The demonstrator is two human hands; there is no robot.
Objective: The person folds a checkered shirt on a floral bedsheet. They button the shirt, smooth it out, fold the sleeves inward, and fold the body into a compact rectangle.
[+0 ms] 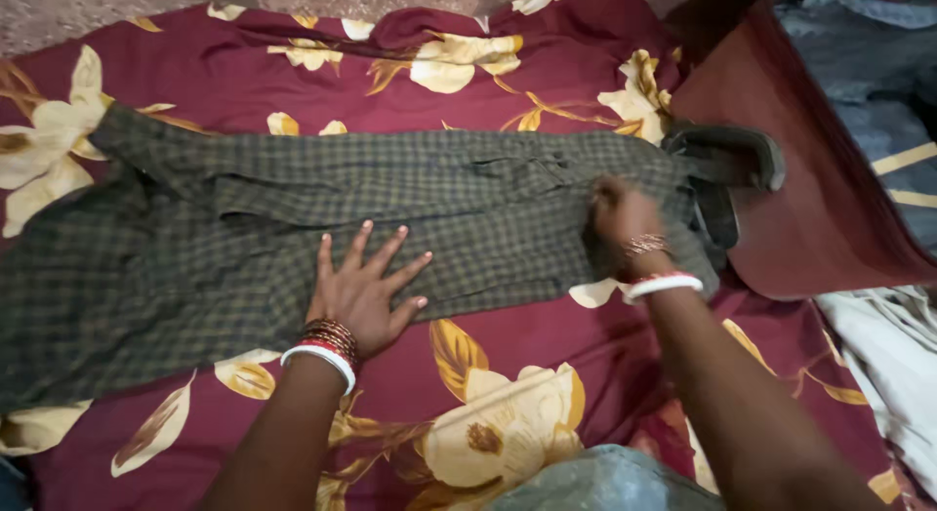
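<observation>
We keep our left hand [363, 288] flat and spread wide, holding nothing, pressing the near edge of the green checked shirt [293, 228] so it cannot slide on the maroon flowered bedsheet [508, 404]. Our right hand [625, 223] is clenched on a fold near the collar [727, 164]. Smoothing outward from both would serve best. The shirt lies across, beyond and under both hands.

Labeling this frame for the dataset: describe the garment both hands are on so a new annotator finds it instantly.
Start from the maroon bedsheet with large cream flowers that fills the view. Across its middle lies the checked shirt, dark green, spread sideways, with the left hand flat on its lower edge and the right hand gripping it near the collar. It is the only checked, dark green cloth; its neighbours are plain.
</observation>
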